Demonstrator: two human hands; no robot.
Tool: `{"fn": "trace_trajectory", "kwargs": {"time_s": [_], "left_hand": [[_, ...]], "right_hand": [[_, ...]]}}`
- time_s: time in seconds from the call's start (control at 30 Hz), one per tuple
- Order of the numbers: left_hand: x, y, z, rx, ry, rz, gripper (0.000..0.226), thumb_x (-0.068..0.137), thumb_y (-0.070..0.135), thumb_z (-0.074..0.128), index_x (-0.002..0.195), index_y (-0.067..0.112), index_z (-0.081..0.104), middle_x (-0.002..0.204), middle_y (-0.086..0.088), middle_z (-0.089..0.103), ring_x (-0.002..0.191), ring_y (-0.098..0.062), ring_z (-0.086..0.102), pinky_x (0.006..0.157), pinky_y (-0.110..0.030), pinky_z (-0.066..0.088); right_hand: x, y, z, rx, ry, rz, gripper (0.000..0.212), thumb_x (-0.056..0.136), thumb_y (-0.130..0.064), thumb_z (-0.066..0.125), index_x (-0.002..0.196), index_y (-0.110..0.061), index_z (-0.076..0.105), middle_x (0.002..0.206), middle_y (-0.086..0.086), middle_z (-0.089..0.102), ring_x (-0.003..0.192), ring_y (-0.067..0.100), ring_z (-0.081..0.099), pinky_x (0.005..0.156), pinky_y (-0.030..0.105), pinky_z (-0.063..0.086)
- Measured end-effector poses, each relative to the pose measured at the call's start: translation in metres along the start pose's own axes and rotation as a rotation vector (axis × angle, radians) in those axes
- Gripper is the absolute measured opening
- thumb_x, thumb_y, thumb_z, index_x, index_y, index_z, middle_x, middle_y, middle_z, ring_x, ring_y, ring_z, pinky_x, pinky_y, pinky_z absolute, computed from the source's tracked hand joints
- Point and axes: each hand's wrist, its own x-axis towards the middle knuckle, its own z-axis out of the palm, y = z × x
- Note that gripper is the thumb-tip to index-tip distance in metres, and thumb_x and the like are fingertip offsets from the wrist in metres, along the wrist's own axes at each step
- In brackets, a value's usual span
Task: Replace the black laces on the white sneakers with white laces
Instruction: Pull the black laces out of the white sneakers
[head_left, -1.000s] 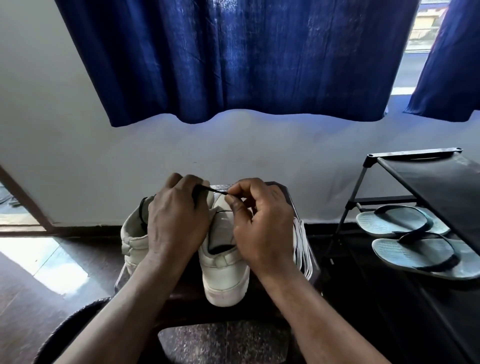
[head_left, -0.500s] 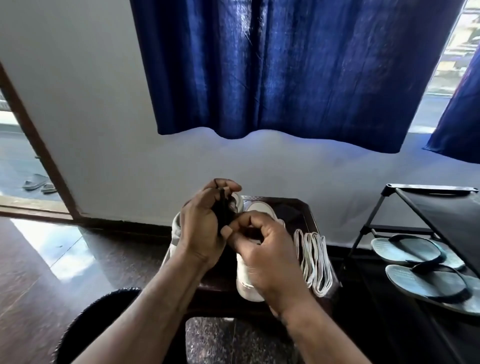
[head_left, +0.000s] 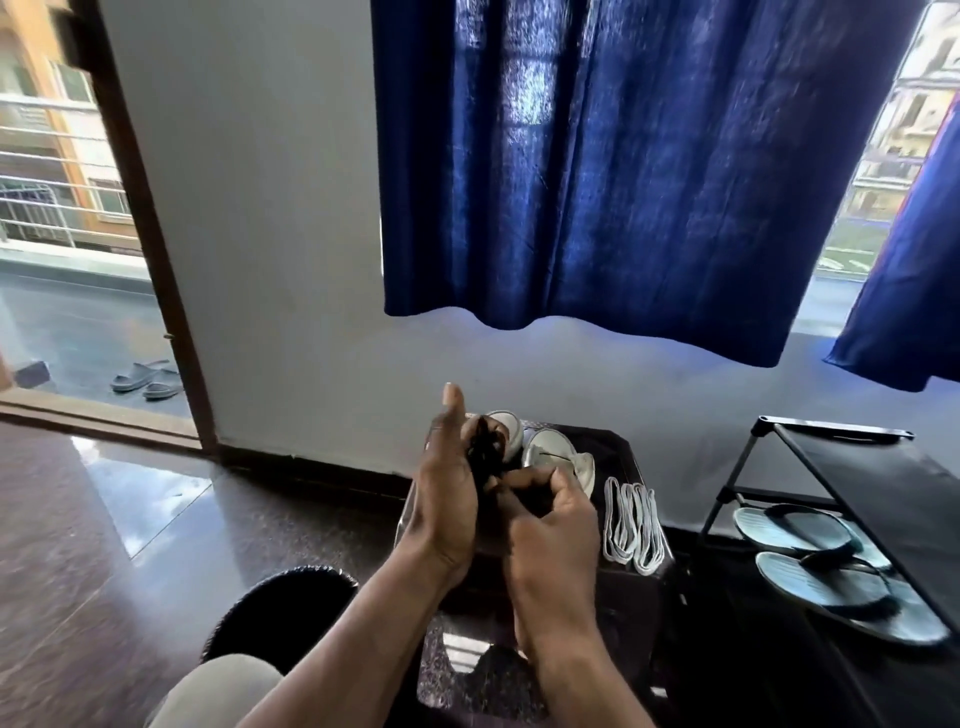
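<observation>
just in front of the white sneakers (head_left: 550, 451), the right hand (head_left: 551, 519) pinches the black lace (head_left: 485, 457), bunched against the left hand (head_left: 448, 493) palm, probably to avoid tangling. whether the left fingers curl, i cannot tell. the white laces (head_left: 631, 519) lie ready right of the sneakers.

sneakers (head_left: 550, 449) on small table (head_left: 615, 448) | spare laces (head_left: 631, 519) right of sneakers | rack (head_left: 872, 478) further right, sandals (head_left: 795, 527) in it

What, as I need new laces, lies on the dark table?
Two white sneakers and a white lace bundle beside them; left hand and right hand, holding black lace, cover the sneakers' near parts.
</observation>
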Motion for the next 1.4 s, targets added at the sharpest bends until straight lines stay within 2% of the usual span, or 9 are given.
{"fn": "trace_trajectory", "kwargs": {"time_s": [0.13,0.3,0.43,0.73,0.87,1.0,1.17,1.33,1.4], "left_hand": [[-0.021,0.015,-0.002,-0.047,0.116,0.001,0.044,0.105,0.047,0.051,0.086,0.01,0.067,0.087,-0.02,0.067,0.075,-0.029,0.066,0.074,-0.042,0.059],[-0.038,0.036,-0.018,-0.032,0.239,0.121,0.018,0.103,-0.001,0.046,0.093,0.007,0.06,0.069,-0.004,0.063,0.058,-0.009,0.063,0.055,-0.019,0.052],[-0.045,0.049,-0.046,-0.062,0.34,0.131,0.019,0.098,-0.002,0.047,0.105,0.013,0.057,0.071,-0.001,0.059,0.063,-0.012,0.058,0.064,-0.03,0.05],[-0.06,0.058,-0.112,-0.188,0.286,-0.009,0.025,0.098,0.033,0.062,0.095,0.008,0.059,0.083,-0.014,0.058,0.073,-0.02,0.062,0.067,-0.03,0.053],[-0.055,0.057,-0.143,0.079,0.389,0.03,0.005,0.096,0.004,0.06,0.097,0.008,0.063,0.089,-0.009,0.071,0.076,-0.015,0.068,0.072,-0.03,0.058],[-0.047,0.058,-0.187,0.717,0.548,0.118,0.012,0.082,0.029,0.077,0.092,0.026,0.081,0.083,0.007,0.079,0.082,-0.009,0.075,0.083,-0.035,0.061],[-0.031,0.052,-0.237,0.887,0.617,0.044,0.016,0.073,0.031,0.086,0.089,0.027,0.084,0.08,0.005,0.079,0.08,-0.009,0.075,0.081,-0.028,0.061],[-0.014,0.025,-0.266,1.004,0.622,-0.116,0.013,0.071,0.016,0.088,0.077,0.025,0.08,0.075,0.004,0.077,0.074,-0.011,0.073,0.073,-0.028,0.061],[-0.008,0.014,-0.275,1.085,0.602,-0.159,0.014,0.073,0.015,0.086,0.073,0.027,0.078,0.076,0.005,0.076,0.074,-0.01,0.072,0.07,-0.025,0.059]], "right_hand": [[-0.022,-0.018,0.015,0.02,0.015,-0.097,0.036,0.087,0.001,0.075,0.099,-0.032,0.07,0.089,-0.021,0.075,0.082,-0.002,0.072,0.08,0.03,0.06],[-0.045,-0.03,0.041,-0.06,-0.084,-0.185,0.059,0.082,0.012,0.062,0.121,-0.031,0.075,0.113,-0.019,0.075,0.11,-0.005,0.067,0.103,0.023,0.053],[-0.054,-0.028,0.061,-0.015,-0.197,-0.19,0.045,0.087,0.001,0.067,0.119,-0.031,0.076,0.117,-0.018,0.074,0.114,-0.001,0.066,0.106,0.031,0.052],[-0.05,-0.003,0.124,-0.187,-0.15,-0.296,0.028,0.083,-0.003,0.08,0.096,-0.029,0.083,0.09,-0.016,0.077,0.089,-0.008,0.07,0.085,0.008,0.05],[-0.037,0.014,0.15,-0.298,-0.161,-0.299,0.023,0.084,-0.006,0.077,0.096,-0.024,0.084,0.095,-0.011,0.079,0.09,0.001,0.071,0.09,0.023,0.055],[-0.027,0.034,0.173,-0.409,-0.269,-0.32,0.021,0.087,-0.009,0.076,0.103,-0.02,0.083,0.104,-0.005,0.08,0.1,0.01,0.072,0.092,0.021,0.052],[-0.021,0.065,0.196,-0.461,-0.484,-0.224,0.024,0.093,-0.012,0.072,0.115,-0.017,0.08,0.112,-0.007,0.077,0.102,0.003,0.068,0.092,0.012,0.046],[-0.008,0.108,0.214,-0.499,-0.467,-0.011,0.014,0.078,-0.02,0.078,0.079,-0.033,0.081,0.078,-0.009,0.079,0.076,0.007,0.075,0.081,0.035,0.063],[-0.002,0.123,0.22,-0.573,-0.465,0.016,0.014,0.076,-0.017,0.08,0.072,-0.03,0.077,0.072,-0.008,0.076,0.073,0.008,0.074,0.076,0.029,0.061]]}}
